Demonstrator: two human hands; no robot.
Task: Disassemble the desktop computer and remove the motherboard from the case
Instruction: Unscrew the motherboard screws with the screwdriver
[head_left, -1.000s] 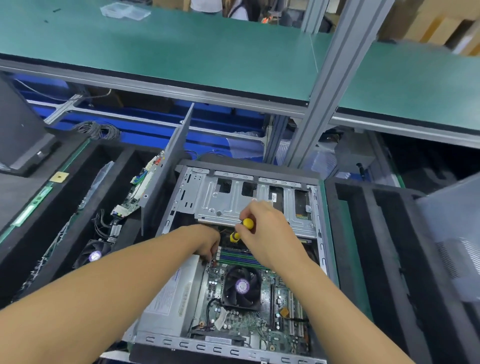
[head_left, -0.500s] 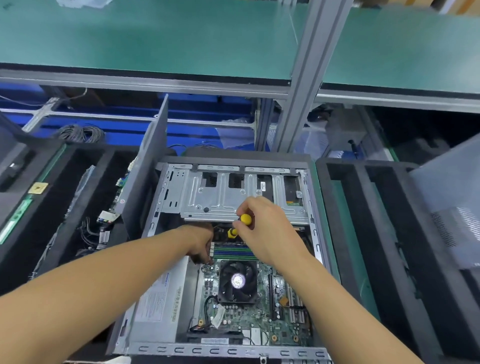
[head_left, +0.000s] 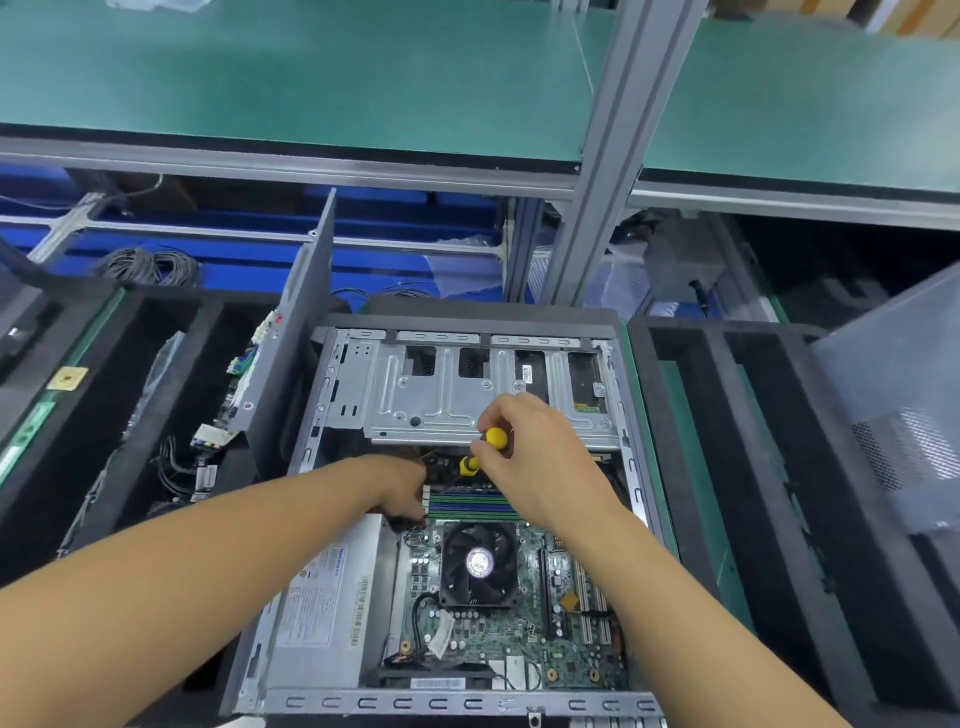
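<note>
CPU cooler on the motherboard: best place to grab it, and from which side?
Grasp the CPU cooler by two opposite outer walls of its square black frame, coming straight down from above. It stands proud of the motherboard with its top open, and the flat walls suit a pinch. Stay off the fan blades.

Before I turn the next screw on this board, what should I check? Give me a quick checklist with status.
1. Right hand grips screwdriver: ok.
2. Screwdriver tip seated on a screw: cannot tell, tip hidden.
3. Left hand clear of the tip: cannot tell.
4. Case open, motherboard reachable: ok.
5. Fan off the motherboard: not ok, mounted.
6. Memory sticks out: not ok.
</note>
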